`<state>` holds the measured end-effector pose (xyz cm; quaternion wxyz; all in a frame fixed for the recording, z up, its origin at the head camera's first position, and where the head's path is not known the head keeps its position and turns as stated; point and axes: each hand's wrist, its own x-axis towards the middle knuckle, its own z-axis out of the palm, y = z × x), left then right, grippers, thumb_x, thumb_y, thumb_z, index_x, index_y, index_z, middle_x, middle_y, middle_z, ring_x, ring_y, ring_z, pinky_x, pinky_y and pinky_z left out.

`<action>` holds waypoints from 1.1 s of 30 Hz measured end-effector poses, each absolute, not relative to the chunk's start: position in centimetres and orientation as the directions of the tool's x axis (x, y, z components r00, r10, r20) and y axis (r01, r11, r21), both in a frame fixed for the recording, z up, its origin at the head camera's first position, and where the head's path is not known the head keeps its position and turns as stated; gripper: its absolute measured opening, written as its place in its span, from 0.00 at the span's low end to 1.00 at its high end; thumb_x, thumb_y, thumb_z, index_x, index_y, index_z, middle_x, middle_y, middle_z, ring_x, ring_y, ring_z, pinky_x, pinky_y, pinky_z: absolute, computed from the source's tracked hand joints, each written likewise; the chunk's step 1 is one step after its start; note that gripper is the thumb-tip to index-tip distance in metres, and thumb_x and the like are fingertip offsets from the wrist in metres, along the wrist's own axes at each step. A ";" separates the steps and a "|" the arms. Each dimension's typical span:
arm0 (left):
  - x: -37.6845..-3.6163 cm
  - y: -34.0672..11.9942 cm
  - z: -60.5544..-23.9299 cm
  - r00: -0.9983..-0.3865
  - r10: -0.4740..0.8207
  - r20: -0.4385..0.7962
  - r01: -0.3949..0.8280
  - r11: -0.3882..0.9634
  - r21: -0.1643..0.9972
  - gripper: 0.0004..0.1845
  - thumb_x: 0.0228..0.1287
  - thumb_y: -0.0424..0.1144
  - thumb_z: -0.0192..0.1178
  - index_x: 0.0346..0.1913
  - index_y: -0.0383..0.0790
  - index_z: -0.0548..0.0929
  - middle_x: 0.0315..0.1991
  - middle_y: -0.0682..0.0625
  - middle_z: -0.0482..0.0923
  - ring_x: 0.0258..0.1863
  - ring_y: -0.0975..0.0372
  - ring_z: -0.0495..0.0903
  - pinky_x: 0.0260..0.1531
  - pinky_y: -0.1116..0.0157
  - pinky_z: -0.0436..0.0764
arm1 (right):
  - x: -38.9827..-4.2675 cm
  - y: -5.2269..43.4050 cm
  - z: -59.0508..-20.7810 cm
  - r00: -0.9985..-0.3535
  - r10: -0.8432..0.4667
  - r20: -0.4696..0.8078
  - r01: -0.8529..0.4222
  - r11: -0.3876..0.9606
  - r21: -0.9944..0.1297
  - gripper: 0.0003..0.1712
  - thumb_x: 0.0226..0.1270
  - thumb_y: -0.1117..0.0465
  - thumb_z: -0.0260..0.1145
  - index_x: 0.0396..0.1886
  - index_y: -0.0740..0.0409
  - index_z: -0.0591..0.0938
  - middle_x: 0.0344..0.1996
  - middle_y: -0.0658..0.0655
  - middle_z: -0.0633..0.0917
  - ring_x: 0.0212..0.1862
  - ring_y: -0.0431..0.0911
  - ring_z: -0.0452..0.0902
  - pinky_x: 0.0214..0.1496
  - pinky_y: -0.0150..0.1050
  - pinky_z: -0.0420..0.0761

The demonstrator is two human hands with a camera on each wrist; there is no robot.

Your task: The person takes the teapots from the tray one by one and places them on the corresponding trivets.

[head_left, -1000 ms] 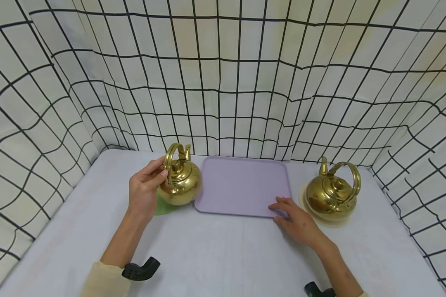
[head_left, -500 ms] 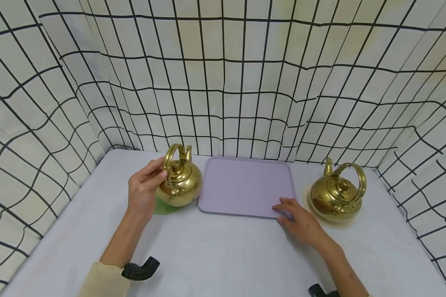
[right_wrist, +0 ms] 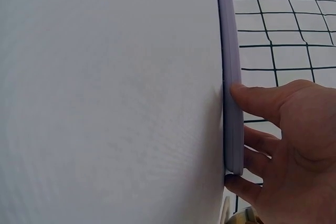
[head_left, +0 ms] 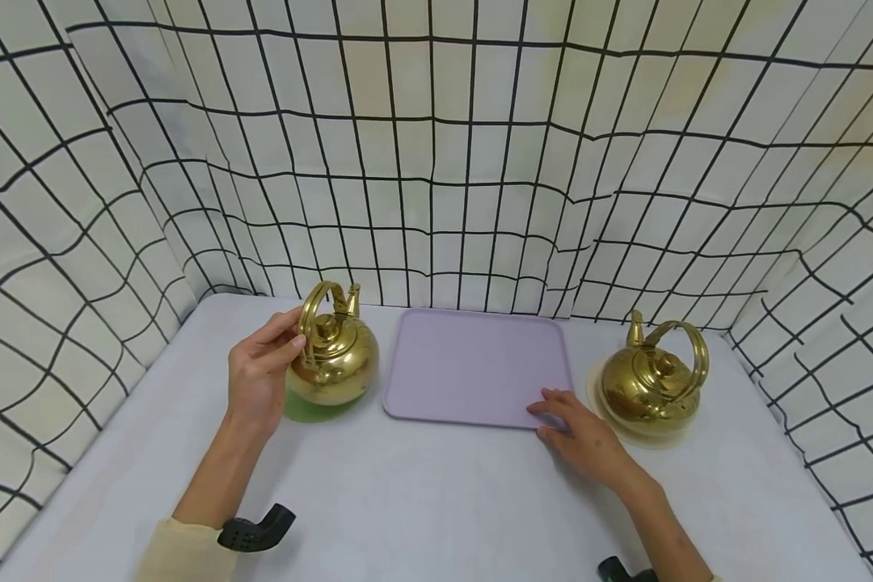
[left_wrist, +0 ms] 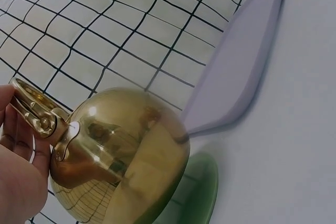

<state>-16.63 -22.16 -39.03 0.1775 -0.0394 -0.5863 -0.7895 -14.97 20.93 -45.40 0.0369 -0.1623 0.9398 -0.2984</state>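
Left grip (head_left: 258, 376) on kettle (head_left: 331, 360), tray (head_left: 473, 364) bare

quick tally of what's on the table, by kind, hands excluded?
Brass kettles: 2, left kettle, right kettle
Coasters: 2, green coaster, cream coaster
Trays: 1, lilac tray
Total: 5

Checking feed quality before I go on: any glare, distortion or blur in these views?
Head view: even light, wide-angle bending of the black-and-white grid backdrop, bright highlights on the shiny brass kettle on the green coaster. Left wrist view: the kettle mirrors its surroundings, and the left hand at the frame edge is soft. Right wrist view: the lilac plastic tray is seen edge-on, the right hand sharp.
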 end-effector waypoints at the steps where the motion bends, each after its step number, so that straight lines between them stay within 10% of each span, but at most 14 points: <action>1: -16.7 -22.2 -39.1 -0.935 -0.235 0.266 0.322 -0.251 0.913 0.22 0.69 0.18 0.53 0.63 0.29 0.82 0.37 0.55 0.85 0.40 0.65 0.80 0.47 0.71 0.78 | -15.0 20.9 -45.5 -0.945 -0.327 0.028 -0.283 0.770 -0.572 0.17 0.73 0.61 0.68 0.60 0.48 0.84 0.72 0.64 0.76 0.76 0.66 0.68 0.71 0.67 0.72; 33: -17.4 -23.7 -40.3 -0.920 -0.325 0.221 0.333 -0.348 0.876 0.20 0.69 0.17 0.53 0.54 0.33 0.89 0.34 0.53 0.85 0.37 0.64 0.79 0.44 0.70 0.77 | -14.9 21.0 -45.5 -0.947 -0.321 0.023 -0.274 0.766 -0.582 0.18 0.74 0.60 0.67 0.61 0.48 0.84 0.73 0.64 0.75 0.77 0.66 0.66 0.72 0.67 0.70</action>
